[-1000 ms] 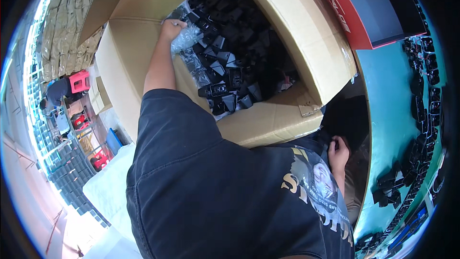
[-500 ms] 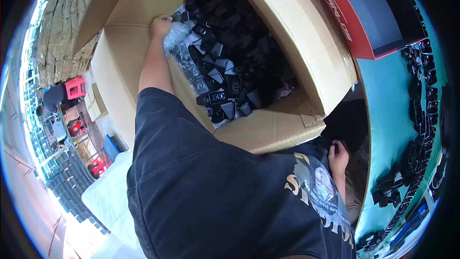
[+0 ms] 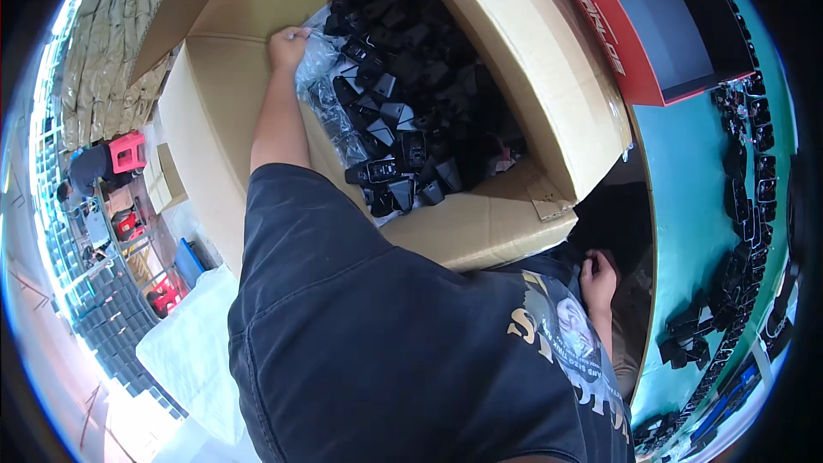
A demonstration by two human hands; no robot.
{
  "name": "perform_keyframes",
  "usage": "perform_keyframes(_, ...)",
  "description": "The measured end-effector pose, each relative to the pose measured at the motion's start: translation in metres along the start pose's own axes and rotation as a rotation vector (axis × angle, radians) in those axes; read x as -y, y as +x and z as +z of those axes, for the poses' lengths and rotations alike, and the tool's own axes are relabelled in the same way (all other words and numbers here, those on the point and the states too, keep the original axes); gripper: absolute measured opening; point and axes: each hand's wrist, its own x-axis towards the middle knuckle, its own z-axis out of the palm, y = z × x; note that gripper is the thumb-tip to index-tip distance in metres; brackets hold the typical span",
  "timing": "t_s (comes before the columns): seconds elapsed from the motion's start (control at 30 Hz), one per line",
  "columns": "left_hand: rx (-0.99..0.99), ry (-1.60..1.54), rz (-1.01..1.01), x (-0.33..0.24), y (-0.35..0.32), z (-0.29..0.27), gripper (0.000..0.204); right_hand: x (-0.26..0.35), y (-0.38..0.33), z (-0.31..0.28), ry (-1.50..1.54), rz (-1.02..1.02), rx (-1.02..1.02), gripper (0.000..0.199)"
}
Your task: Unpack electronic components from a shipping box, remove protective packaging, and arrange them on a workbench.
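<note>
A large open cardboard box [image 3: 489, 236] stands in front of me, holding many small black plastic parts [image 3: 377, 133] heaped together. Along its left inner side runs a crumpled clear plastic bag [image 3: 319, 62]. My left hand [image 3: 288, 48] is closed at the bag's upper end, fingers curled over the plastic beside the box wall. Low on the right, my right hand [image 3: 599, 281] rests near my body below the box corner, its fingers curled in. Whatever those fingers may hold is hidden.
To the right is a green tabletop [image 3: 686, 180] with rows of black parts [image 3: 754, 176] along its far side. A red and black open box [image 3: 660, 26] stands at its upper end. At far left a person [image 3: 90, 171] is near a red stool [image 3: 129, 153] and stacked wrapped cartons [image 3: 103, 60].
The whole view has shifted slightly to the left. Both hands keep nearly the same place and grip.
</note>
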Motion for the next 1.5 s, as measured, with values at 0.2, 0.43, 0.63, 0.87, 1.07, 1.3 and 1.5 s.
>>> perform_keyframes(0.2,-0.254,-0.333,-0.254,-0.055,-0.026,-0.013,0.024,-0.003,-0.004,0.002,-0.007,-0.008,0.000,0.016)
perform_keyframes(0.43,0.004,-0.093,-0.086,-0.067,-0.014,-0.048,0.027,-0.015,-0.002,0.001,0.041,0.011,-0.013,0.016)
perform_keyframes(0.63,0.383,0.947,-0.130,-0.092,-0.001,-0.029,0.039,-0.009,-0.001,-0.002,0.041,0.014,-0.035,0.016)
perform_keyframes(0.87,0.526,1.076,-0.247,-0.116,-0.012,-0.035,0.043,-0.009,0.002,0.002,0.022,0.006,0.009,0.019)
perform_keyframes(1.07,0.535,1.082,-0.170,-0.094,-0.009,-0.033,0.038,0.012,0.007,-0.008,0.032,0.276,0.141,0.024)
perform_keyframes(1.3,0.378,0.840,-0.010,-0.059,-0.007,-0.030,0.033,-0.006,0.009,-0.001,0.045,0.181,0.128,0.027)
perform_keyframes(1.5,0.335,0.808,-0.045,-0.065,-0.015,-0.033,0.029,-0.016,0.005,0.007,0.067,0.160,0.107,0.026)
